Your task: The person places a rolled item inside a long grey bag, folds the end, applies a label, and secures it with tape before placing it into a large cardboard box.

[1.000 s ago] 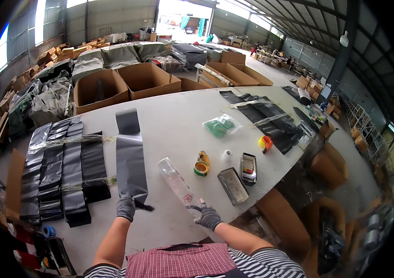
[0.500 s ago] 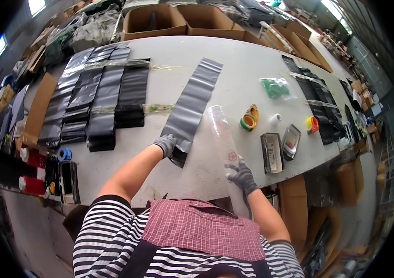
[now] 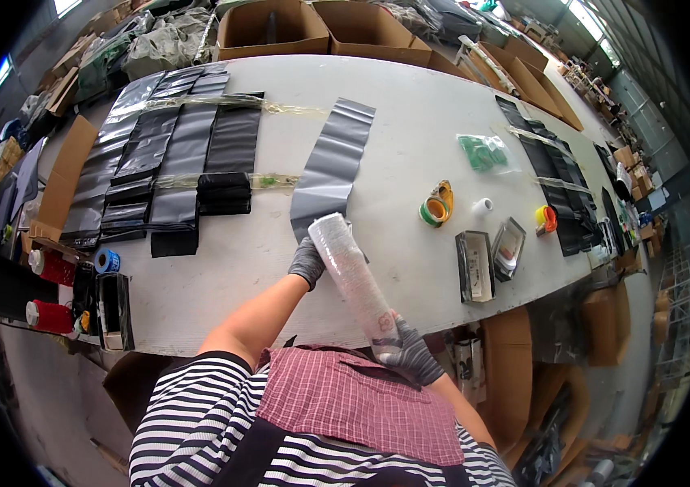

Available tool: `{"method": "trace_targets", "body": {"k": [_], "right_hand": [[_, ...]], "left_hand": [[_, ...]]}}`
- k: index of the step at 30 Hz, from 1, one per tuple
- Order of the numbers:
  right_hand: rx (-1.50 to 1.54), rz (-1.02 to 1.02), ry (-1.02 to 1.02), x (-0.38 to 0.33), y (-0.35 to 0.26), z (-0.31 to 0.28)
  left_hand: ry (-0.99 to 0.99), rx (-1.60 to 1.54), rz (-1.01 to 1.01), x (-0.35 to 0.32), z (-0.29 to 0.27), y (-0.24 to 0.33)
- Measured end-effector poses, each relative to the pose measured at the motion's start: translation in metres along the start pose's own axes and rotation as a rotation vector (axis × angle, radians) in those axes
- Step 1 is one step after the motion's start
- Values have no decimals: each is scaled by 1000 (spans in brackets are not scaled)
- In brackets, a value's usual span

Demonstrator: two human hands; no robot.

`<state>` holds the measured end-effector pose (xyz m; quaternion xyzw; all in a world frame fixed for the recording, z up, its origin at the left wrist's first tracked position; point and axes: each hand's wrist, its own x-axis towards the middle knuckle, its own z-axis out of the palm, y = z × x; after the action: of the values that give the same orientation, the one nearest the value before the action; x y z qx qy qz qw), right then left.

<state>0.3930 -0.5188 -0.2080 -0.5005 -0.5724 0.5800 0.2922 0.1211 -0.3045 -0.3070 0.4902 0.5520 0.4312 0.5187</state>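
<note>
I hold a clear plastic-wrapped roll [image 3: 354,280] over the near edge of the white table [image 3: 410,146], my gloved left hand [image 3: 307,261] gripping its far end, my gloved right hand [image 3: 411,355] its near end. 1 grey bag [image 3: 333,166] lies just beyond.

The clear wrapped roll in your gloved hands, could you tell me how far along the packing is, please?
Done: rows of black bags lie taped in strips on the table. In hand: the left hand and right hand hold the clear wrapped roll at its two ends, above the near end of one grey bag. Left: that bag looks flat and unfilled.
</note>
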Motion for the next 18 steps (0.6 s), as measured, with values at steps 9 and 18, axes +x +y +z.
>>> {"method": "trace_targets", "body": {"k": [9, 18], "right_hand": [[-613, 29, 104, -20, 23, 0], [-971, 84, 39, -27, -10, -5]], "left_hand": [[33, -92, -309, 16, -23, 14], [-66, 745, -33, -1, -26, 73]]}}
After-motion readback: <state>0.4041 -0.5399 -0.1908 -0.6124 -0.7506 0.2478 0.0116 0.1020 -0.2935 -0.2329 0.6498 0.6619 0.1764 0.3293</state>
